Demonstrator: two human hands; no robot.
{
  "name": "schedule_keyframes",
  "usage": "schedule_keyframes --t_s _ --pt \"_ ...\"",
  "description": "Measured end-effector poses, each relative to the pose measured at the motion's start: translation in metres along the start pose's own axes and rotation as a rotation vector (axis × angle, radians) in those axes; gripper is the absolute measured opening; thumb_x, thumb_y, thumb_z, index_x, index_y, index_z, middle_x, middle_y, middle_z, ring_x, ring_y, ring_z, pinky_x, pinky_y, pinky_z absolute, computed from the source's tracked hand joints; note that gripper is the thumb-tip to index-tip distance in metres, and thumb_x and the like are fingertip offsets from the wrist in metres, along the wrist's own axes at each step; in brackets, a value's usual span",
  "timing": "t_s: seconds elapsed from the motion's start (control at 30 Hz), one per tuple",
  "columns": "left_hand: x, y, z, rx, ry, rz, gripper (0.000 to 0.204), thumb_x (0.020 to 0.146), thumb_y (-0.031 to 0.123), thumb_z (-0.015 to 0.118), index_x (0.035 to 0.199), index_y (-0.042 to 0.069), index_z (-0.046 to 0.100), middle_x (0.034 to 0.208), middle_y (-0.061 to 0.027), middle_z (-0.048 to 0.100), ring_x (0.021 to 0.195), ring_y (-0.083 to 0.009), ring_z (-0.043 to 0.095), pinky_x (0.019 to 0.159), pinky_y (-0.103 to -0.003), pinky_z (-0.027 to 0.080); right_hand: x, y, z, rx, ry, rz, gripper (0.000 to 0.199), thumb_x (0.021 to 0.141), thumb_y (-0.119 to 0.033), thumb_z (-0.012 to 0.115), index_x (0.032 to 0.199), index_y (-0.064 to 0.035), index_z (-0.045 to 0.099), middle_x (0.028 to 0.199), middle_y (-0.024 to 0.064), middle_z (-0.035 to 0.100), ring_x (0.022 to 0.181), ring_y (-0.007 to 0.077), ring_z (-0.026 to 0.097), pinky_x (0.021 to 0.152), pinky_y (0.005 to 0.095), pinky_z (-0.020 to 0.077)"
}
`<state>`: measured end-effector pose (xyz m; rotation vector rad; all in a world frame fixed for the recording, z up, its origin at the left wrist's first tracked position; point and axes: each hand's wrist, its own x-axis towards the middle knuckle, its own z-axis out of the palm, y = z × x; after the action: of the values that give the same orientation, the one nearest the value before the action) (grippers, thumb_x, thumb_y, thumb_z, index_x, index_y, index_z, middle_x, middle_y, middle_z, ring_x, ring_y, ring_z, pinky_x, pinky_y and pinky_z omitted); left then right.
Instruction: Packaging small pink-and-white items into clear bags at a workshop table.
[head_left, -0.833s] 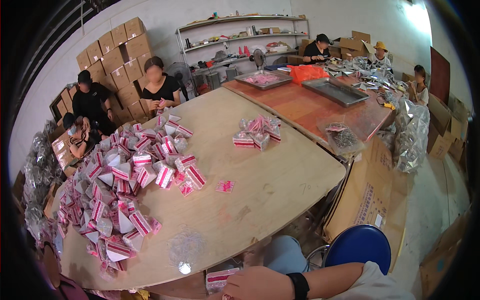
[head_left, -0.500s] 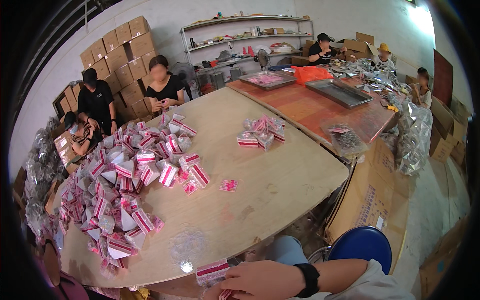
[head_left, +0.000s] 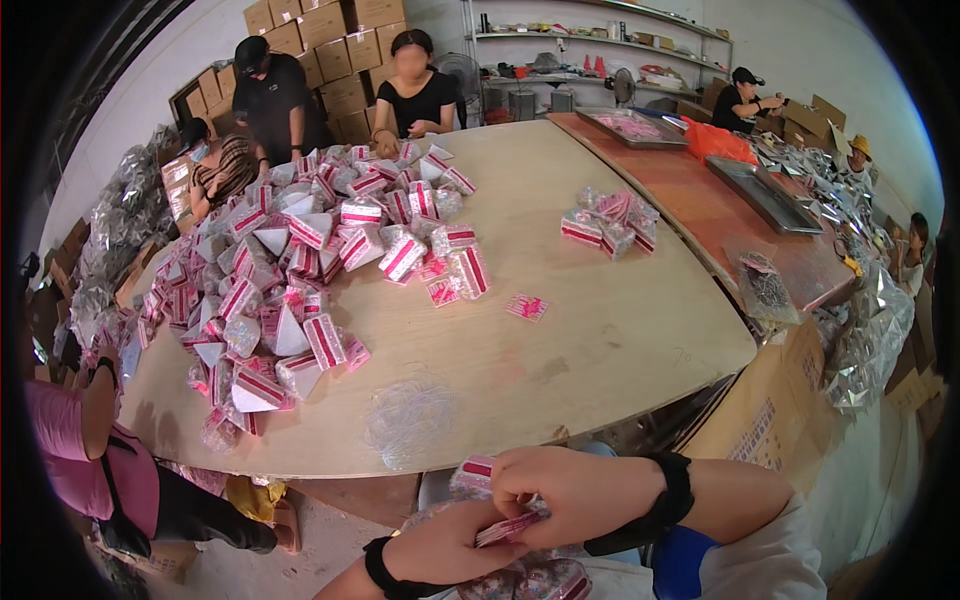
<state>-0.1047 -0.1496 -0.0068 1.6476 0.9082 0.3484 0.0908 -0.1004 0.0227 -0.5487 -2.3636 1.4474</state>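
Note:
Low in the view, my left hand (head_left: 462, 540) is closed round a small stack of pink-and-white cards (head_left: 512, 527), with their edges showing. Over it arches my right hand (head_left: 565, 492), its fingers curled down and gripping the same cards; its fingertips are partly hidden. Just beyond my hands, by the table edge, is a pink-and-white wedge-shaped pack (head_left: 472, 477) in clear wrap. More wrapped packs (head_left: 555, 580) lie below my wrists, over my lap.
A large heap of wrapped wedge packs (head_left: 300, 240) covers the table's left half. A smaller cluster (head_left: 612, 222), a single pink card (head_left: 526, 306) and a tangle of clear thread (head_left: 410, 420) lie on the wooden table (head_left: 640, 340). A person in pink (head_left: 75, 430) is at the left; others work farther off.
My view has swung left and down. My left hand now shows plainly, with the cards between both hands. The person in pink has come further into view.

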Motion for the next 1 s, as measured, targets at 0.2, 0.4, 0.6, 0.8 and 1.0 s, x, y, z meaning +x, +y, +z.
schedule_keyframes --t_s 0.2,0.4,0.6,0.8,1.0 --pt "0.007 -0.003 -0.009 -0.184 -0.032 0.051 0.03 0.079 0.013 0.062 0.105 -0.001 0.057 0.095 -0.0117 0.063 0.089 -0.0185 0.059 0.079 -0.029 0.045 0.003 0.002 0.001 -0.01 0.083 -0.099 0.015 0.073 -0.01 0.065 0.077 -0.0024 0.053 0.082 0.0089 0.049 0.083 0.0244 0.049 0.072 0.0316 0.0414" --pt "0.012 -0.011 -0.005 -0.07 -0.055 0.102 0.028 0.08 0.013 0.06 0.105 0.001 0.057 0.096 -0.0118 0.062 0.09 -0.0209 0.059 0.079 -0.031 0.045 0.005 -0.003 -0.009 -0.08 -0.087 0.015 0.016 0.074 -0.013 0.066 0.077 -0.0021 0.053 0.081 0.008 0.05 0.077 0.0223 0.05 0.069 0.0306 0.0416" --pt "0.012 -0.003 -0.012 -0.162 -0.248 0.08 0.02 0.081 0.007 0.06 0.101 0.001 0.059 0.096 -0.0067 0.062 0.091 -0.0151 0.057 0.079 -0.026 0.045 0.01 0.0 -0.014 0.003 -0.095 0.056 0.023 0.074 -0.02 0.064 0.074 0.0022 0.057 0.081 0.0147 0.056 0.075 0.0254 0.056 0.066 0.0343 0.0441" --pt "0.011 -0.003 -0.008 0.326 0.07 0.331 0.014 0.081 0.004 0.056 0.095 0.002 0.058 0.09 -0.0084 0.061 0.083 -0.0157 0.057 0.073 -0.026 0.044 0.013 0.006 -0.009 -0.067 -0.082 -0.088 0.023 0.077 -0.02 0.064 0.074 0.0018 0.057 0.08 0.014 0.055 0.072 0.0266 0.053 0.065 0.0351 0.0432" --pt "0.006 0.0 -0.007 -0.172 -0.064 0.037 0.028 0.077 0.007 0.054 0.105 0.0 0.054 0.098 -0.0156 0.059 0.091 -0.0246 0.057 0.079 -0.032 0.044 0.02 -0.01 -0.014 -0.086 -0.151 0.088 0.017 0.076 -0.013 0.066 0.076 -0.0028 0.053 0.082 0.0101 0.049 0.08 0.0245 0.049 0.069 0.032 0.0396"
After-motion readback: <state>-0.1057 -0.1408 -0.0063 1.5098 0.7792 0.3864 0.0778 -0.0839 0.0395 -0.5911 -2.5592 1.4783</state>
